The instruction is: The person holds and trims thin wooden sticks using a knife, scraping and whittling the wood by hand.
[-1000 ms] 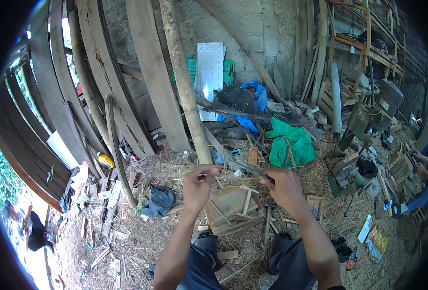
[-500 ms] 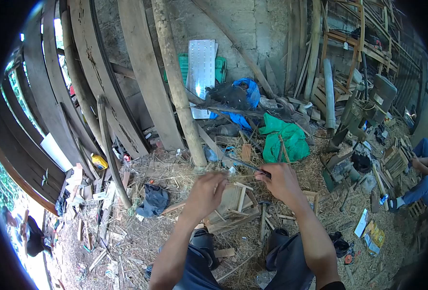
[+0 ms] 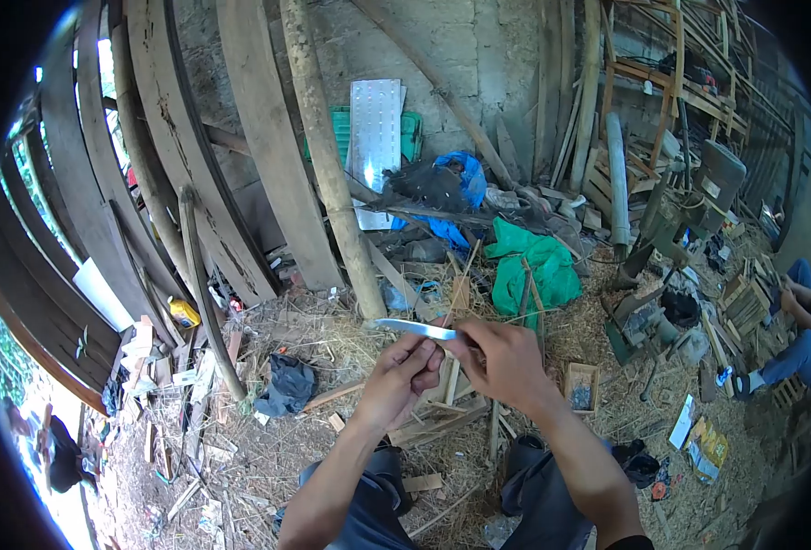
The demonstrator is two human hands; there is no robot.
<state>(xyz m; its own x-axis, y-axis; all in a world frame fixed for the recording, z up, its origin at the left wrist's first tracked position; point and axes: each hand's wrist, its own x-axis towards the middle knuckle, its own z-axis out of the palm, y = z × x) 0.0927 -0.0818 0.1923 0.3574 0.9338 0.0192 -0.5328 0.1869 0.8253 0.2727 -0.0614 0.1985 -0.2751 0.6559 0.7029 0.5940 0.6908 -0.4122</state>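
Observation:
My right hand (image 3: 506, 362) is closed around a knife, with its handle hidden by the fingers. The knife's bright blade (image 3: 415, 326) points left, held nearly level. Just below the blade is my left hand (image 3: 404, 378), its fingers curled and pinched close to my right hand. What the left fingers hold, if anything, is too small to make out. Beneath both hands, small wooden pieces (image 3: 447, 417) lie on the ground between my feet, partly covered by the hands.
A small wooden box (image 3: 581, 385) with grey contents stands to the right. Ahead are a green sheet (image 3: 534, 266) and a leaning pole (image 3: 332, 165). A black plastic bag (image 3: 288, 383) lies left. Another person's legs (image 3: 786, 362) show at the right edge. Straw and scraps cover the ground.
My hands have come together. The knife has swung from slanting up and away to lying nearly level, its blade now over my left hand. My left hand has turned, showing its curled fingers.

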